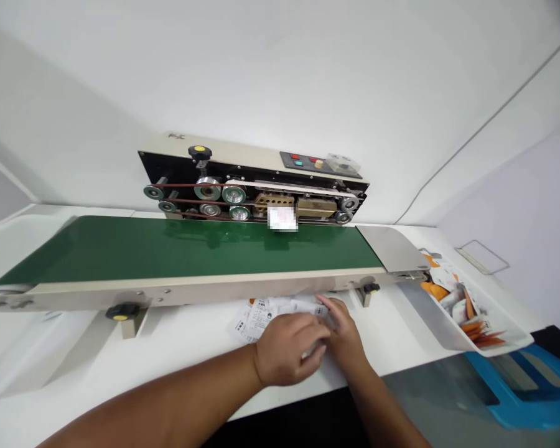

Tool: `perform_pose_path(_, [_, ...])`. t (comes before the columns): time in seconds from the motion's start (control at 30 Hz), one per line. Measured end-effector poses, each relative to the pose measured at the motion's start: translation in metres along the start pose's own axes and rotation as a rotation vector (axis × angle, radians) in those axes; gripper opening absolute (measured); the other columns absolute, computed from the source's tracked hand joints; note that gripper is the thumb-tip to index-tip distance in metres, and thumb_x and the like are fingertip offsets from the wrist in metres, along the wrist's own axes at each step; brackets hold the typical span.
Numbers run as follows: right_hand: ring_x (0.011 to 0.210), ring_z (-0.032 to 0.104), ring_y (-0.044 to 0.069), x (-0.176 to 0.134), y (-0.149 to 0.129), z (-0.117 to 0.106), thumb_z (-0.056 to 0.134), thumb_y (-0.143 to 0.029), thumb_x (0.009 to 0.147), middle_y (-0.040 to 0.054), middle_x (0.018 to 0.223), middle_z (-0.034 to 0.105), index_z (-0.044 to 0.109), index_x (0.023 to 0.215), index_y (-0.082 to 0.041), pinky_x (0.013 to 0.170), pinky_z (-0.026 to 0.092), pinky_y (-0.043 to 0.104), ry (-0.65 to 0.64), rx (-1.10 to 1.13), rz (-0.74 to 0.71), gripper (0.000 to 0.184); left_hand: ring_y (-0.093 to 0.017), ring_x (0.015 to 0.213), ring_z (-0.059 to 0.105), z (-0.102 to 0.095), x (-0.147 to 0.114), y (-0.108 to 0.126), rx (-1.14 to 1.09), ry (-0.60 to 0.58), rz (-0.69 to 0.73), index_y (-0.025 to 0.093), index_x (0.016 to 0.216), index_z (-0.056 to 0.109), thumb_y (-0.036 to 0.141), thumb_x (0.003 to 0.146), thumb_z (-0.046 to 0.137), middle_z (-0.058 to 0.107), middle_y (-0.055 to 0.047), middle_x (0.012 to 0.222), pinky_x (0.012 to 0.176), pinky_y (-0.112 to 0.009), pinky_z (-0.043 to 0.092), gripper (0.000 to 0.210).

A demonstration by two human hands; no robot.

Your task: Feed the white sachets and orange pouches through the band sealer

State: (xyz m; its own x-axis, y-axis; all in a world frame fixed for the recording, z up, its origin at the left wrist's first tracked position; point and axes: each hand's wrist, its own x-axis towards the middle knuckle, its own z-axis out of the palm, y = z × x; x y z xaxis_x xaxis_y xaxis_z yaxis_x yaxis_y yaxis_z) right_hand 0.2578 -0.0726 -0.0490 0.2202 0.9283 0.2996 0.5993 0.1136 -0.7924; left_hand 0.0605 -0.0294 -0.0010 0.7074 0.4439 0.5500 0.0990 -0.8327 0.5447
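Where left grip adjoins right grip, packets lie just beyond.

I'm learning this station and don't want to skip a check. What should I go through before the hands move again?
1. Hands clear of the rollers: ok; left hand and right hand are both in front of the green belt.
2. Printed packets laid out singly: not ok; they overlap beside the hands.
3. Firm grip on a packet: cannot tell; the hands hide what lies between them.
4. Belt stopped: cannot tell from one still.
5. White item at the machine front identified: cannot tell; it is pixelated.
6. White bin upright: ok, with pouches inside.
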Motion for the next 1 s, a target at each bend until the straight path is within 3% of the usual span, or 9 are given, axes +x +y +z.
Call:
perform_pose_path(0.17, [0.091,0.069,0.025,-0.009,0.005,-0.008,0.066,-0.046,0.092,0.0088,0.101,0.074,0.072,0.115,-0.02,0.082,0.058,0.037,0.044,0.338,0.181,0.035,-0.028,0.104,0.064,0.0,0.001,-0.007,0.075,0.226,-0.223,0.019,0.127,0.061,0.033,0.092,0.058,0.061,-0.016,0.12,0.088,-0.04,0.056,0.039])
perform_pose_path(0.27, [0.076,0.068,0.021,-0.015,0.006,-0.009,0.07,-0.045,0.09,0.0043,0.088,0.073,0.066,0.127,-0.022,0.069,0.057,0.032,0.028,0.503,0.221,0.044,-0.029,0.106,0.064,0.002,0.003,-0.011,0.061,0.17,-0.273,0.02,0.136,0.058,0.034,0.091,0.06,0.066,-0.013,0.118,0.092,-0.042,0.055,0.046])
perform_pose_path(0.33, [0.071,0.066,0.019,-0.017,0.003,-0.009,0.072,-0.043,0.088,0.0012,0.081,0.07,0.064,0.129,-0.024,0.066,0.054,0.031,-0.01,0.536,0.201,0.047,-0.027,0.098,0.068,0.004,0.004,-0.012,-0.005,0.087,-0.329,0.023,0.132,0.062,0.032,0.095,0.057,0.073,-0.008,0.107,0.091,-0.04,0.055,0.039])
perform_pose_path(0.4, [0.066,0.062,0.017,-0.016,-0.002,-0.009,0.073,-0.043,0.087,-0.0004,0.076,0.067,0.066,0.121,-0.024,0.062,0.051,0.028,-0.038,0.539,0.193,0.039,-0.023,0.093,0.071,0.005,0.007,-0.014,-0.092,0.053,-0.383,0.025,0.123,0.068,0.029,0.098,0.055,0.077,-0.005,0.104,0.09,-0.036,0.056,0.029])
perform_pose_path(0.53, [0.058,0.057,0.015,-0.014,-0.013,-0.01,0.073,-0.046,0.086,-0.002,0.067,0.063,0.063,0.103,-0.023,0.055,0.045,0.026,-0.037,0.557,0.223,0.03,-0.022,0.097,0.072,0.005,0.01,-0.016,-0.202,0.12,-0.462,0.025,0.116,0.072,0.028,0.095,0.061,0.078,-0.004,0.11,0.093,-0.034,0.055,0.024])
perform_pose_path(0.73, [0.054,0.056,0.015,-0.013,-0.012,-0.02,0.073,-0.049,0.087,-0.0018,0.067,0.065,0.057,0.099,-0.024,0.052,0.042,0.026,-0.074,0.515,0.24,0.032,-0.024,0.09,0.07,0.004,0.013,-0.019,-0.209,0.053,-0.436,0.023,0.095,0.077,0.032,0.091,0.067,0.079,-0.005,0.094,0.086,-0.034,0.052,0.014])
perform_pose_path(0.83, [0.057,0.057,0.014,-0.01,-0.006,-0.028,0.074,-0.045,0.087,-0.0027,0.068,0.063,0.055,0.095,-0.025,0.056,0.046,0.026,-0.022,0.538,0.165,0.028,-0.021,0.079,0.065,0.006,0.013,-0.019,-0.223,0.082,-0.492,0.022,0.087,0.072,0.032,0.092,0.065,0.073,-0.002,0.082,0.074,-0.03,0.049,0.014])
perform_pose_path(0.93, [0.073,0.067,0.02,-0.008,-0.006,-0.03,0.073,-0.051,0.085,0.0035,0.087,0.07,0.058,0.109,-0.026,0.064,0.055,0.033,0.045,0.633,0.05,0.038,-0.017,0.068,0.061,0.01,0.012,-0.018,-0.419,0.177,-0.585,0.021,0.091,0.06,0.032,0.095,0.058,0.066,0.001,0.076,0.063,-0.026,0.045,0.012])
perform_pose_path(1.0, [0.081,0.07,0.025,-0.009,-0.011,-0.028,0.074,-0.052,0.084,0.0079,0.098,0.073,0.061,0.116,-0.027,0.067,0.058,0.038,-0.03,0.607,0.058,0.043,-0.016,0.067,0.061,0.012,0.011,-0.017,-0.619,0.197,-0.587,0.021,0.094,0.052,0.033,0.098,0.054,0.065,0.001,0.077,0.061,-0.025,0.046,0.013])
